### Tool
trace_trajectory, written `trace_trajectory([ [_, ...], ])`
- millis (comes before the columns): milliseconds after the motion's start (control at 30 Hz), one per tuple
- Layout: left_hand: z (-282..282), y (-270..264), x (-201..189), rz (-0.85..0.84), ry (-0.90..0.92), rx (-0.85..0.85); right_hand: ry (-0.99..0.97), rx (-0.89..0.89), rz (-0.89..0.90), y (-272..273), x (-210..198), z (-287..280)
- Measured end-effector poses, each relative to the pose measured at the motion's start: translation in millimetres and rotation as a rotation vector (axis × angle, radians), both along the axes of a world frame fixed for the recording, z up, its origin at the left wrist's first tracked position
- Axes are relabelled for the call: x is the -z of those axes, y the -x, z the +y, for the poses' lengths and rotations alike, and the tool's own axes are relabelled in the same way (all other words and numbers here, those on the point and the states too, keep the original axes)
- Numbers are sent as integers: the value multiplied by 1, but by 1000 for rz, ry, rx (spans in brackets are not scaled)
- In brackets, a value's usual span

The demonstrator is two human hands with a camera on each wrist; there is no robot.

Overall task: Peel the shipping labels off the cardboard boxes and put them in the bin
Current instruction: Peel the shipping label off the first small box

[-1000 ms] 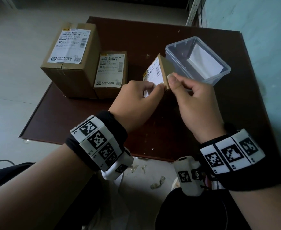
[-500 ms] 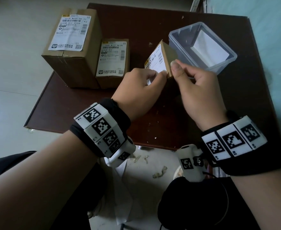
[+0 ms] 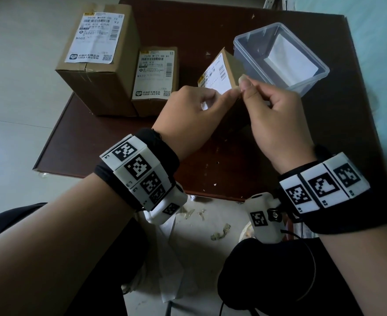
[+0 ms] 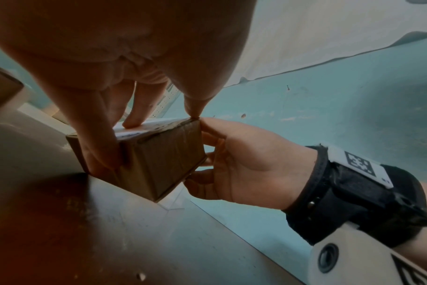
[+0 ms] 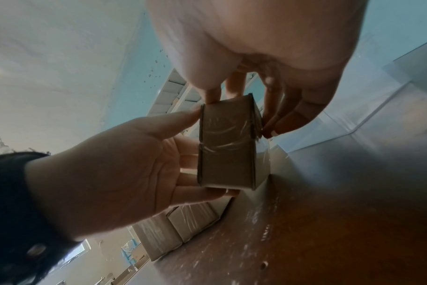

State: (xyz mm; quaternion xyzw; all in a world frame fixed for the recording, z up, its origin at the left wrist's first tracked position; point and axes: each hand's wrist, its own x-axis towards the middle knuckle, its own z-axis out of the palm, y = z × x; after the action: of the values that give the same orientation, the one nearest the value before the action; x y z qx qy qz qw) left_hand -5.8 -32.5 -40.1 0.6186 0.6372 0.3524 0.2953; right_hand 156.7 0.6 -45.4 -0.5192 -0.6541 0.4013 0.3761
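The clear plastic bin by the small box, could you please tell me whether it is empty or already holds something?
Not empty: the clear plastic bin is lidless, with one white sheet, likely a peeled label, on its floor.

A plain storeroom: labelled parcels (image 3: 98,62) on a worn table (image 3: 338,133), metal shelving (image 5: 173,92) behind

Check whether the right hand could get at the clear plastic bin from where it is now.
Probably yes: the right hand is right beside the bin, whose top is open, with nothing between them.
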Motion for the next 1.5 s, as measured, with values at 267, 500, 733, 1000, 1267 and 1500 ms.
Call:
trace_trajectory([
  [267,2,3,4,52,-23,-19,-16,9,-20,2,1,-1],
  [500,-1,3,2,119,-66,-4,10,45,-42,-2,-4,-12],
  [733,-7,0,1,100,-110,109,58,29,-70,-13,-12,-26],
  [1000,-4,3,2,100,-158,18,73,41,-44,-3,-10,-27],
  [1267,-13,1,-3,90,-184,145,94,38,-56,-5,-14,-23],
  [1500,-12,0,1,42,-234,146,195,30,-61,0,-16,-20],
])
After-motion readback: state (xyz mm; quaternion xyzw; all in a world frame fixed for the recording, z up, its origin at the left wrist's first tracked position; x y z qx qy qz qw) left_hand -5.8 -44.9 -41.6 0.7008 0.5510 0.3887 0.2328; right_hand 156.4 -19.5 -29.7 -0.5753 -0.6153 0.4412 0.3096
